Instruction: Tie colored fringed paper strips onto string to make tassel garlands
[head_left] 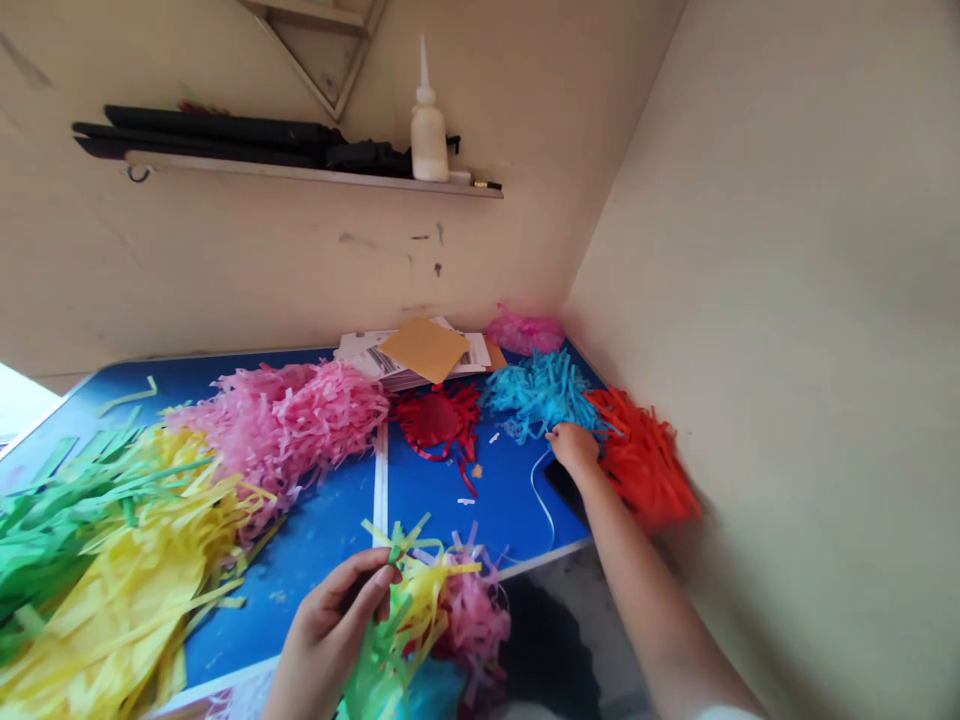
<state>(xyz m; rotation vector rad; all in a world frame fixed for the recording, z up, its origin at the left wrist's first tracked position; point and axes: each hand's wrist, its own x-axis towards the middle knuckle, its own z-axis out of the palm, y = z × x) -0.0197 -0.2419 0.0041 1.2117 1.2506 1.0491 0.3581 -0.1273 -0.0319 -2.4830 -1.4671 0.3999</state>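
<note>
My left hand is closed around a mixed bundle of paper fringe strips, green, yellow and pink, held low near the table's front edge. My right hand reaches far across the blue table and rests with fingers curled at the edge of a pile of light blue fringe, between it and a pile of orange-red fringe. Whether the right hand holds any strips is not visible. A dark flat object lies under my right wrist.
Pink fringe, yellow fringe and green fringe cover the left of the table. A red fringe piece lies mid-table. Printed sheets with a brown card sit at the back. A shelf holds a white glue bottle.
</note>
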